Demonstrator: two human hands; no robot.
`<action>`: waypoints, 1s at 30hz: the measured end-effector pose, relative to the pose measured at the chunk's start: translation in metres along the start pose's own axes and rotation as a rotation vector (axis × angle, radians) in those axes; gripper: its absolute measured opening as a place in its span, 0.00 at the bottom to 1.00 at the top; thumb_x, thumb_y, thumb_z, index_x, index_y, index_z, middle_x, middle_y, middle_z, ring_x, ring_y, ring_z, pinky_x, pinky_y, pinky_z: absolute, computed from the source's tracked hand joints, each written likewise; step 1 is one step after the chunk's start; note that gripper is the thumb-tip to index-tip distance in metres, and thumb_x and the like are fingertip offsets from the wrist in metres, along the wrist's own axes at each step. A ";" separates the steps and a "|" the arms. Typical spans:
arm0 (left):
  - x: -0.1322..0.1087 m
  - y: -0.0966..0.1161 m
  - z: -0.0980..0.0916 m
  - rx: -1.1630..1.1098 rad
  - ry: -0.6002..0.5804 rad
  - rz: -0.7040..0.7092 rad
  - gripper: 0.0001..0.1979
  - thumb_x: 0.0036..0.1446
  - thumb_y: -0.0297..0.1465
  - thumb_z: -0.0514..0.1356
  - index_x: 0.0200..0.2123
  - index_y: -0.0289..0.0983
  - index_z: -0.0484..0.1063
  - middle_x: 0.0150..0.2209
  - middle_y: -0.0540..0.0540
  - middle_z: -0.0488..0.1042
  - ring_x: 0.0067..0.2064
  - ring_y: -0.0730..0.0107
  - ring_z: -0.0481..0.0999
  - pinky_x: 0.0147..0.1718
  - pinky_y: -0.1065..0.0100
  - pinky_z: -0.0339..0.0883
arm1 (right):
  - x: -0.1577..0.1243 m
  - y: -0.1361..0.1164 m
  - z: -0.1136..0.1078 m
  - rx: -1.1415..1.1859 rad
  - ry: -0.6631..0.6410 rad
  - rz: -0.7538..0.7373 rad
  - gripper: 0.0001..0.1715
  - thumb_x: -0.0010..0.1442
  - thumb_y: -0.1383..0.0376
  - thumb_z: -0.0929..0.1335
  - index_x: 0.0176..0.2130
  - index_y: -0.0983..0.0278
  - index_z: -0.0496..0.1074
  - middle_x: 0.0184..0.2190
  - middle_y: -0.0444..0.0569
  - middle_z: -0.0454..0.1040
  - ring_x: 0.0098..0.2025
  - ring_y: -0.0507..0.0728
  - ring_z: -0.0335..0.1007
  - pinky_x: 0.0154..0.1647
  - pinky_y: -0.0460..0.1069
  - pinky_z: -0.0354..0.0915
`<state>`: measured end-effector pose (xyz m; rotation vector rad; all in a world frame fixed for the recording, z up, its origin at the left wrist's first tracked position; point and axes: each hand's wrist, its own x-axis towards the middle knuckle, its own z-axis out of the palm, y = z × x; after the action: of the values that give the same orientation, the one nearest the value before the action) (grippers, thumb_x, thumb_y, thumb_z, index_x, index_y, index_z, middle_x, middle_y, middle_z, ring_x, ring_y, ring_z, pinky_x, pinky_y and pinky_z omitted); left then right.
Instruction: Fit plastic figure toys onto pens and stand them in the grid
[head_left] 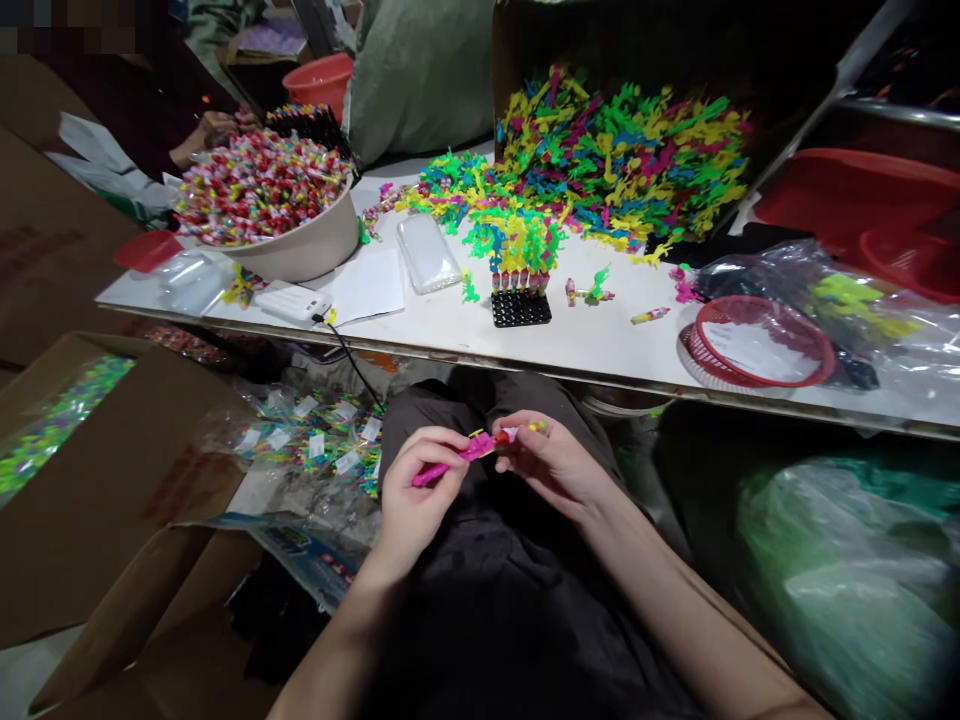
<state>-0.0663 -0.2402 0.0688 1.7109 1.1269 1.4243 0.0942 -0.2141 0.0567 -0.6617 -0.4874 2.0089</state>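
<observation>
Pink piece [450, 464] and small tube [508, 436] meet end to end on the near side of the black rack [522, 312] — left hand [420, 490] pinching the piece, right hand [556, 460] pinching the tube, presumably for alignment. The rack seemingly keeps its row of tubes [520, 283] upright.

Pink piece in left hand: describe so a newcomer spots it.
Start at the dark trousers in front of the white table. Over them, the left hand pinches a slim, bright pink piece pointing toward the right hand. Its pink body sets it apart from the red-and-white small tube in the right hand.
</observation>
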 end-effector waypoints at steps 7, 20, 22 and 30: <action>0.000 0.001 0.000 0.029 -0.019 0.022 0.05 0.50 0.21 0.58 0.28 0.37 0.67 0.33 0.48 0.70 0.37 0.74 0.70 0.37 0.70 0.65 | -0.001 0.000 -0.001 0.010 0.015 -0.030 0.14 0.42 0.62 0.74 0.29 0.67 0.73 0.26 0.45 0.74 0.28 0.50 0.72 0.29 0.43 0.71; 0.001 -0.002 0.003 -0.014 -0.015 -0.033 0.04 0.51 0.22 0.58 0.28 0.37 0.68 0.33 0.47 0.71 0.36 0.72 0.71 0.38 0.68 0.66 | 0.001 -0.001 -0.003 -0.045 0.023 -0.072 0.12 0.42 0.64 0.74 0.29 0.67 0.72 0.27 0.45 0.74 0.28 0.50 0.72 0.31 0.44 0.71; 0.001 -0.002 0.003 -0.015 0.006 -0.038 0.04 0.51 0.23 0.58 0.28 0.37 0.68 0.33 0.47 0.71 0.37 0.72 0.71 0.38 0.68 0.66 | 0.001 -0.002 -0.003 -0.019 0.026 -0.053 0.13 0.42 0.63 0.74 0.29 0.67 0.72 0.27 0.46 0.74 0.29 0.50 0.72 0.31 0.44 0.72; 0.001 -0.002 0.003 -0.021 -0.017 -0.016 0.06 0.50 0.21 0.58 0.28 0.37 0.68 0.33 0.48 0.71 0.37 0.73 0.70 0.37 0.69 0.65 | 0.002 0.001 0.000 0.020 0.053 -0.039 0.13 0.42 0.61 0.74 0.28 0.67 0.72 0.24 0.44 0.74 0.25 0.50 0.72 0.28 0.42 0.71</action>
<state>-0.0637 -0.2379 0.0665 1.6925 1.1112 1.4046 0.0930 -0.2130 0.0558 -0.6860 -0.4446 1.9529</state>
